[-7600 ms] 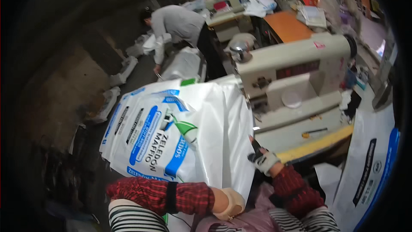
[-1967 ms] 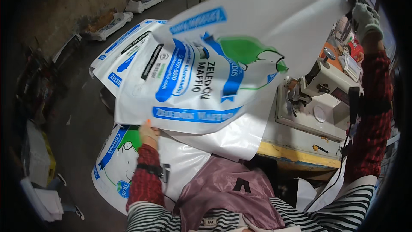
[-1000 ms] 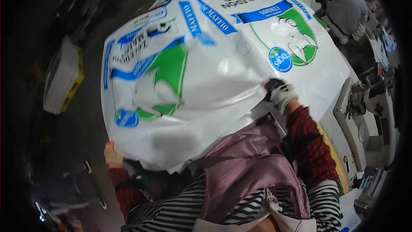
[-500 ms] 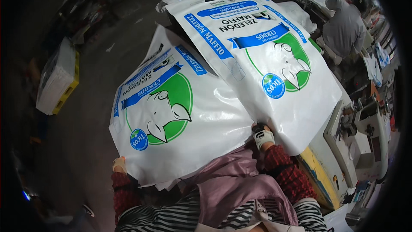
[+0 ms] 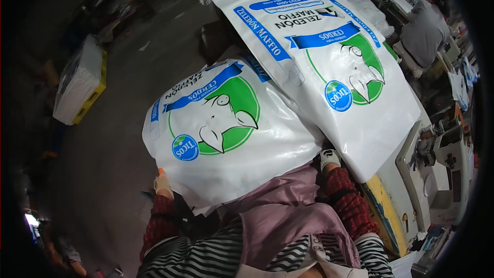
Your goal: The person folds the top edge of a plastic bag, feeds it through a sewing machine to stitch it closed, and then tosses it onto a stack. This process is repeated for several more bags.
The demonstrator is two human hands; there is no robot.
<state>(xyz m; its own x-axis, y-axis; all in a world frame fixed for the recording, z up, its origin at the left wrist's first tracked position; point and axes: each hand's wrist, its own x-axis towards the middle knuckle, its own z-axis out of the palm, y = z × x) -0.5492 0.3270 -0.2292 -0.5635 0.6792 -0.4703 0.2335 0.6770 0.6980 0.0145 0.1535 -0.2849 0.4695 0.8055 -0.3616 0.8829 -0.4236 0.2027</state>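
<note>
A large white plastic sack [image 5: 226,134] with a green circle, a pig picture and blue bands lies spread in front of me. My left hand [image 5: 162,183] grips its near left edge. My right hand [image 5: 329,157], in a pale glove, sits at the sack's near right edge, where a second, similar sack [image 5: 329,67] overlaps it; the fingers are mostly hidden under the plastic. The second sack stretches away toward the upper right. Both forearms wear red plaid sleeves.
A sewing machine [image 5: 437,159] stands on a table with a yellow edge [image 5: 383,211] at the right. Another person in grey [image 5: 424,28] bends over at the upper right. A white and yellow stack [image 5: 82,82] sits on the dark floor at the left.
The sack was held high and swung to my left, then lowered. It now lies flatter and lower than half a second ago, and my hands have dropped to its near edge.
</note>
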